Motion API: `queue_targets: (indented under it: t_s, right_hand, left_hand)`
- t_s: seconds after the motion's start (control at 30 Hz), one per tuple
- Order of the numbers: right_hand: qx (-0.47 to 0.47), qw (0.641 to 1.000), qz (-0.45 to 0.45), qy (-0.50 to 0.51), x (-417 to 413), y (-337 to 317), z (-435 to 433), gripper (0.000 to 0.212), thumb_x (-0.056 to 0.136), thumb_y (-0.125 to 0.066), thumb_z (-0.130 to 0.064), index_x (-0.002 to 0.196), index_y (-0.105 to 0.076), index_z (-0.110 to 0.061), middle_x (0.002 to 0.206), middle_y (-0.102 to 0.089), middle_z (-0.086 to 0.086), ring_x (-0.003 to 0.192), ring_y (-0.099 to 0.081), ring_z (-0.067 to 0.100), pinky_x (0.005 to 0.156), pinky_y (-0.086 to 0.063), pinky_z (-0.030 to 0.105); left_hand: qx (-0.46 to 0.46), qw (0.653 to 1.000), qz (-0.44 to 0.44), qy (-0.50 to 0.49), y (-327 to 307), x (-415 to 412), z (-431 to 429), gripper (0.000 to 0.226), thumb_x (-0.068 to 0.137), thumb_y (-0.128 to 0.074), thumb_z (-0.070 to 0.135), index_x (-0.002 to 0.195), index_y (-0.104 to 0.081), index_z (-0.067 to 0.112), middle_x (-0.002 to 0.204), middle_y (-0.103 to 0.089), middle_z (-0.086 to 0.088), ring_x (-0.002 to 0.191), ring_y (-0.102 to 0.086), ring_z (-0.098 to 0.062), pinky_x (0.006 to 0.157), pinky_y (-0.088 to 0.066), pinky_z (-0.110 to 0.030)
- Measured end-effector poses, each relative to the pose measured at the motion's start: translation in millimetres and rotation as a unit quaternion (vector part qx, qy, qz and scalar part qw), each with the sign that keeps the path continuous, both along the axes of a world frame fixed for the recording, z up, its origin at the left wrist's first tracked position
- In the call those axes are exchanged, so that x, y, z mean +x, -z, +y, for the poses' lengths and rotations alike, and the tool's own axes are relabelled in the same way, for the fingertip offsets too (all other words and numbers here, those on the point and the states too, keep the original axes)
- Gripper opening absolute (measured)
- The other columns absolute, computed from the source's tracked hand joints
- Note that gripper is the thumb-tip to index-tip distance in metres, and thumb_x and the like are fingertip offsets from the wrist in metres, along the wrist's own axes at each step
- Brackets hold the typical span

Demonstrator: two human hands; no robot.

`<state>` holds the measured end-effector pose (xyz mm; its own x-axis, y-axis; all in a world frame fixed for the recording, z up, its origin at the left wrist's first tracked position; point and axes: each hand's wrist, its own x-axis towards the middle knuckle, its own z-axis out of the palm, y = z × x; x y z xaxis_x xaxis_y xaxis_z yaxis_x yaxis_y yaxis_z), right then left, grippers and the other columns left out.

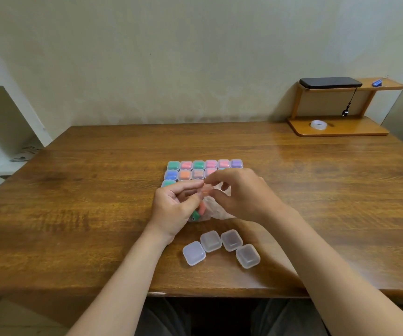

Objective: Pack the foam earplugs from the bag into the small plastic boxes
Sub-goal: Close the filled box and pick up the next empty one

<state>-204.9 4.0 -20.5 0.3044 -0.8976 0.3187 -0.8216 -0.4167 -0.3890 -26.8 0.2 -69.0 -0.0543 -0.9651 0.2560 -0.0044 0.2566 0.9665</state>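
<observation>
Count: 4 empty boxes (pixel 210 241), lids shut, in a loose cluster near the table's (pixel 86 190) front edge, between the forearms. Filled boxes (pixel 186 165) sit in a grid further back: 6 in the back row (green, pink, green, pink, pink, purple), at least 4 visible in the second row (blue, orange, orange-brown, pink), and 1 teal at the left end of the third row. The hands hide the rest of the grid, so there's no total.

Left hand (pixel 171 209) and right hand (pixel 244 195) meet above the bag. Both sets of fingers (pixel 190 185) are curled in tight and pinch one held box (pixel 206 189) between them, clear with something pink-orange inside. It's blurred, so I can't tell whether the lid is open or shut.

The bag (pixel 217 210), crumpled clear plastic, lies on the table right under the hands, just behind the empty boxes. Earplugs (pixel 200 210) show inside it: one green and one or two pink. The count beyond that is unclear.

Back right corner: a wooden stand (pixel 336 129) with a tape roll (pixel 318 124) on its base and a black slab (pixel 330 82) on top.
</observation>
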Motion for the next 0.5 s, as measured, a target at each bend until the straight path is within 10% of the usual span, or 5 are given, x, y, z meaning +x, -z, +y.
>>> queue_targets:
  t_s: [0.13,0.5]
  right_hand:
    - [0.028,0.999,0.03,-0.022,3.1,-14.6,-4.0,0.026,0.096,-0.062,-0.034,0.121,-0.068,-0.03,0.114,-0.07,-0.012,0.089,-0.054,0.002,0.072,-0.043,0.024]
    - [0.08,0.996,-0.016,-0.048,34.3,-6.4,-42.5,0.027,0.095,-0.064,-0.015,0.122,-0.068,-0.016,0.121,-0.069,0.001,0.101,-0.063,0.011,0.087,-0.056,0.027]
  left_hand:
    - [-0.034,0.998,-0.036,-0.03,-8.2,5.9,-0.9,0.024,0.084,-0.073,-0.009,0.105,-0.075,0.003,0.104,-0.076,-0.003,0.098,-0.074,-0.011,0.084,-0.059,-0.025]
    - [-0.008,0.979,-0.121,-0.165,-1.0,43.2,-15.0,0.022,0.088,-0.069,0.003,0.091,-0.07,0.024,0.093,-0.074,0.002,0.085,-0.072,-0.015,0.071,-0.061,-0.031]
